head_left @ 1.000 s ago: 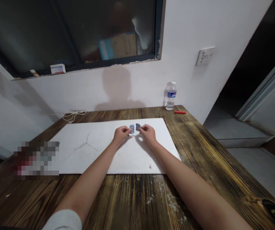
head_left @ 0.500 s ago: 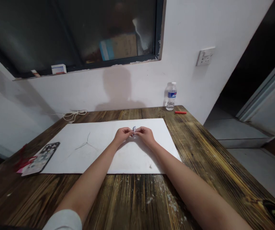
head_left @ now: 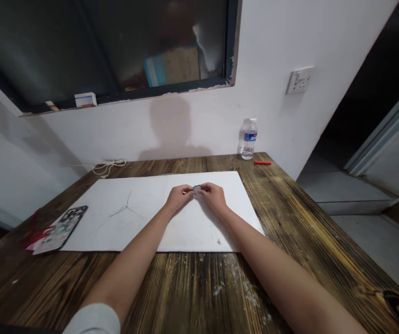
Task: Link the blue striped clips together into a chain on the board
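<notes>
Just below the centre of the frame, a small, flat, pale grey piece (head_left: 196,189) with a darker upper edge is pinched above a white board (head_left: 199,232). Whether it is one part or several pressed together is too small to tell. It looks light, thin and fairly stiff, probably smooth and easy to bend or snap if squeezed hard; the side edges seem the best place for a light fingertip hold.

The left hand (head_left: 178,197) grips it from the left, the right hand (head_left: 214,195) from the right, thumbs and fingers drawn in close, the fingertips nearly meeting. Both bare forearms reach up from the lower corners of the frame and converge, wrists low over the board, knuckles outward. Toward the upper right of the wooden table (head_left: 189,297), a clear bottle (head_left: 249,139) stands beside a red stick (head_left: 262,163).
</notes>
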A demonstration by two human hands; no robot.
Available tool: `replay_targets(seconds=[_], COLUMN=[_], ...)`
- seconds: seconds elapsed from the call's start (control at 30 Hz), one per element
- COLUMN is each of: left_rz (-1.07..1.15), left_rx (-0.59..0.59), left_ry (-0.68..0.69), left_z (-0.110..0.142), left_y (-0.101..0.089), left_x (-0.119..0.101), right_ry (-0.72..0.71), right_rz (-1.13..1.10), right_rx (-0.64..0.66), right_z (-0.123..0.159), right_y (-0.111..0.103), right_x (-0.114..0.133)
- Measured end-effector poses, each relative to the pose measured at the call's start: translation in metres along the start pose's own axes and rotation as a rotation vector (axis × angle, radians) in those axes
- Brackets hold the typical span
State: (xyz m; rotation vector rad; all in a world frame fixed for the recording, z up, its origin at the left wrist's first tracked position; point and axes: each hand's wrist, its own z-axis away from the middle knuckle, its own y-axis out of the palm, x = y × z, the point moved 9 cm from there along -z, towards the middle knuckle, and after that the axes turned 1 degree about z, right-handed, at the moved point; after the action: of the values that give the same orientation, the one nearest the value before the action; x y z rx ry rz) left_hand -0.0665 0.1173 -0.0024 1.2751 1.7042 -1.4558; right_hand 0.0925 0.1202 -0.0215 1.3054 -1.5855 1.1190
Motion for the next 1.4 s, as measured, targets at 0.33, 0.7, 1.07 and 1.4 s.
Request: replay_targets(seconds=[0.33,0.7,1.07,1.4], left_rz=[-0.274,-0.249,0.073,0.171], left_rx=[0.049,0.085,0.098,0.113], left_ry=[0.087,0.122,0.033,0.043], left_z=[0.001,0.003,-0.001,0.002], left_y=[0.005,0.007,0.004,0.007], left_x=[-0.008,-0.011,-0.005,-0.019], right_ry=[-0.019,-0.09,0.097,0.121], right_rz=[0.408,0.524,-0.386,-0.458], right_rx=[0.093,0.256,0.309,0.271], right_z=[0.003,0.003,0.0,-0.001], right_y=[0.007,0.021,0.024,0.025], right_x=[0.007,0.007,-0.005,-0.006])
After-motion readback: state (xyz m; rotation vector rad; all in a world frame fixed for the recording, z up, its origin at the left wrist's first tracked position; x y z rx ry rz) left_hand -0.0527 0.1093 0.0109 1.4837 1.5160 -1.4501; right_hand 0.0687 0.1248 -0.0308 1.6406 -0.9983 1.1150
